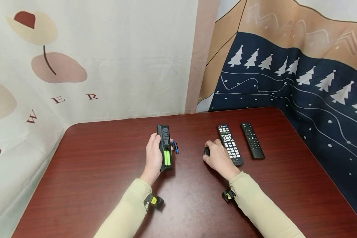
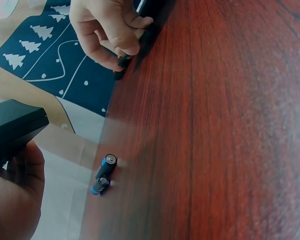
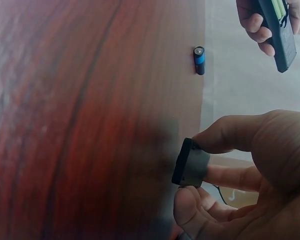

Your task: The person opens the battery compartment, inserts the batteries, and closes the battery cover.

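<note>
My left hand (image 1: 152, 158) grips a black remote control (image 1: 163, 135), its back turned up and its battery compartment uncovered. Two green batteries (image 1: 167, 158) lie side by side in that compartment. Over on the right, my right hand (image 1: 220, 159) pinches a small black battery cover (image 3: 194, 164) between thumb and fingers, close over the table. The right wrist view shows the cover edge-on. Two blue-and-black batteries (image 2: 106, 167) lie on the table just right of the held remote, partly hidden by the left fingers in the head view.
A black remote with white buttons (image 1: 229, 142) lies face up beside my right hand, partly behind it. Farther right is a slimmer all-black remote (image 1: 252, 140). The dark red wooden table (image 1: 107, 185) meets printed curtains (image 1: 137, 66) at its back and sides.
</note>
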`<state>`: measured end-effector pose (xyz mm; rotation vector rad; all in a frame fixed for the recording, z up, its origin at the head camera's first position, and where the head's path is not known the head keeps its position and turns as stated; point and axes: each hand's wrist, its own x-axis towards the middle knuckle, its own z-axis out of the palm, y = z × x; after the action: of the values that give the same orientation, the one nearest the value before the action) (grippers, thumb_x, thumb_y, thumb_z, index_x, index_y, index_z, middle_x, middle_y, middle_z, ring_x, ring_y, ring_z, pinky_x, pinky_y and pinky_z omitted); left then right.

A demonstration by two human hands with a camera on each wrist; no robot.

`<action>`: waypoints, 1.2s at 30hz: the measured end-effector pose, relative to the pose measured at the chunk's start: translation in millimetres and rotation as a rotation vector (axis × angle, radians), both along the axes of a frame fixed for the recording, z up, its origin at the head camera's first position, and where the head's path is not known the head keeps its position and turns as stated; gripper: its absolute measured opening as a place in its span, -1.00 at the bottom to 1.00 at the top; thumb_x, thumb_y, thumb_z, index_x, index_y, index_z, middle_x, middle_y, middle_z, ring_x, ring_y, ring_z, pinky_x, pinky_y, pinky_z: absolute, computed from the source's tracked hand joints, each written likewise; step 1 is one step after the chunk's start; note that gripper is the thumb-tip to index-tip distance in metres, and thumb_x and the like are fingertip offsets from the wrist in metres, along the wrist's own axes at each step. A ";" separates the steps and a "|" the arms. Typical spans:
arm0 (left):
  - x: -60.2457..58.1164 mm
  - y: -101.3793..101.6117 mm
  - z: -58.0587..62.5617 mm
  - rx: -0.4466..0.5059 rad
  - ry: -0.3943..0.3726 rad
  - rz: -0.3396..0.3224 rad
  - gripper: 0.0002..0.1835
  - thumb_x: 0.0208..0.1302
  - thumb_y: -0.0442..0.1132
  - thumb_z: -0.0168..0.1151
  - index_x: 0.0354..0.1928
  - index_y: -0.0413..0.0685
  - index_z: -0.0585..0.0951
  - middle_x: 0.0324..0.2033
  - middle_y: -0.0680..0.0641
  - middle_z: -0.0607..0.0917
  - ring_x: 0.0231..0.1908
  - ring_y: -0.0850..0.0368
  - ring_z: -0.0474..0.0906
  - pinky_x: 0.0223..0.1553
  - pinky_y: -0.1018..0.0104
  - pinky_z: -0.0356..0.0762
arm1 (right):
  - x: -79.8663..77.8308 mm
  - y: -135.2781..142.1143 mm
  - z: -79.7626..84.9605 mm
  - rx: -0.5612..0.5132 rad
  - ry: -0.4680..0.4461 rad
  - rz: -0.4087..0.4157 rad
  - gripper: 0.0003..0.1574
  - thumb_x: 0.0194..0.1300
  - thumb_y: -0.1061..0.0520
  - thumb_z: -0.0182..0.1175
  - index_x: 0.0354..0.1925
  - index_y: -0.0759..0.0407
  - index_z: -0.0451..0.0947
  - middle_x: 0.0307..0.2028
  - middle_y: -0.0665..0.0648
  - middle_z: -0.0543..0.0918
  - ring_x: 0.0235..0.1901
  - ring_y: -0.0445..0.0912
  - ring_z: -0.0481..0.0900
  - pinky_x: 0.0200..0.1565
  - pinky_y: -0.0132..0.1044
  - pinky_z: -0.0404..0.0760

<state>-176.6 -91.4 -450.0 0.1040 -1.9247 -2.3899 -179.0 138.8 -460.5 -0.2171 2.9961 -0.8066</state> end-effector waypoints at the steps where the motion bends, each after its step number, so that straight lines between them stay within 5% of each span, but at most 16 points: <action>1: 0.1 0.1 0.0 0.001 0.000 0.001 -0.61 0.67 -0.09 -0.31 0.22 -0.14 0.41 -0.15 -0.28 0.67 -0.38 -0.02 0.65 -0.40 0.20 0.67 | 0.2 -0.6 0.5 -0.003 0.001 0.000 -0.56 0.22 0.22 0.40 0.07 0.28 0.59 -0.09 0.32 0.50 -0.34 0.10 0.61 -0.26 -0.06 0.69; 17: 0.6 1.4 -0.2 -0.002 -0.015 0.002 -0.61 0.66 -0.10 -0.30 0.24 -0.12 0.42 -0.19 -0.15 0.69 -0.38 -0.02 0.64 -0.39 0.16 0.68 | 5.8 -9.7 5.7 -0.101 0.099 0.022 -0.52 0.23 0.23 0.41 0.11 0.25 0.59 -0.06 0.34 0.54 -0.25 0.15 0.65 -0.20 -0.02 0.73; 36: 2.6 3.4 0.9 -0.037 -0.011 0.001 -0.60 0.67 -0.10 -0.33 0.23 -0.16 0.40 -0.02 -0.47 0.61 -0.41 0.09 0.62 -0.40 0.29 0.64 | 10.2 -18.1 6.4 -0.198 0.252 0.084 -0.60 0.18 0.29 0.35 0.02 0.23 0.61 -0.32 0.17 0.50 -0.40 -0.09 0.46 -0.36 -0.26 0.50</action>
<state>-174.0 -88.1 -449.1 0.1162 -1.9724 -2.3572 -168.8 120.7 -454.2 -0.4818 3.1044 -1.1471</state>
